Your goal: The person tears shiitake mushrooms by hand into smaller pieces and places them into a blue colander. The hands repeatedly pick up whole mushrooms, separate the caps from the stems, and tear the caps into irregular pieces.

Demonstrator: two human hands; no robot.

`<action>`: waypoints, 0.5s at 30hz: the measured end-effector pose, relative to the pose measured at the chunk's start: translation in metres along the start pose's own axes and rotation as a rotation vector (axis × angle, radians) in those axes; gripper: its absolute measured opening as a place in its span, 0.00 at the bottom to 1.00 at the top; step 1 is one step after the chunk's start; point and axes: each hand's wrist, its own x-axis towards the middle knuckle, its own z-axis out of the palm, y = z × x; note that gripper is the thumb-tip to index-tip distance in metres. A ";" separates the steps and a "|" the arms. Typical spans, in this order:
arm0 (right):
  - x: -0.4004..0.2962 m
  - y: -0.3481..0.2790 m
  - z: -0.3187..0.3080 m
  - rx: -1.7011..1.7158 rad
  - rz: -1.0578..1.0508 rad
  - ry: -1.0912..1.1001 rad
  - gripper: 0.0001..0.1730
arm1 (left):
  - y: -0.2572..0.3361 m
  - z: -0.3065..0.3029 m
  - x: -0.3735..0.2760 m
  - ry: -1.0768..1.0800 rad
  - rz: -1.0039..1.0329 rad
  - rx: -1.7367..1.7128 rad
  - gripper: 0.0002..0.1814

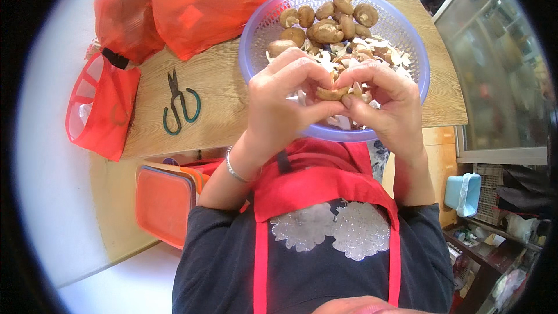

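Between the fingertips of my left hand (285,91) and my right hand (381,93) is a piece of brown mushroom (332,93). Both thumbs and forefingers pinch it from either side. My hands are above the near part of a purple plastic colander basket (248,59). Whole brown-capped mushrooms (327,31) lie at the back of the basket. Torn mushroom pieces (386,50), pale and brown, cover its middle and right. Some of the pieces beneath my hands are hidden.
Scissors with green handles (178,102) lie on the wooden table (218,83) to the left. Red plastic bags (205,8) stand at the back left, near a red fabric bag (109,113). Orange plastic stools (163,203) are stacked below. A blue bin (462,194) stands low at right.
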 end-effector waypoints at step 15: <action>0.003 0.006 -0.005 0.040 0.190 0.008 0.09 | 0.002 0.015 -0.010 -0.004 -0.162 -0.062 0.15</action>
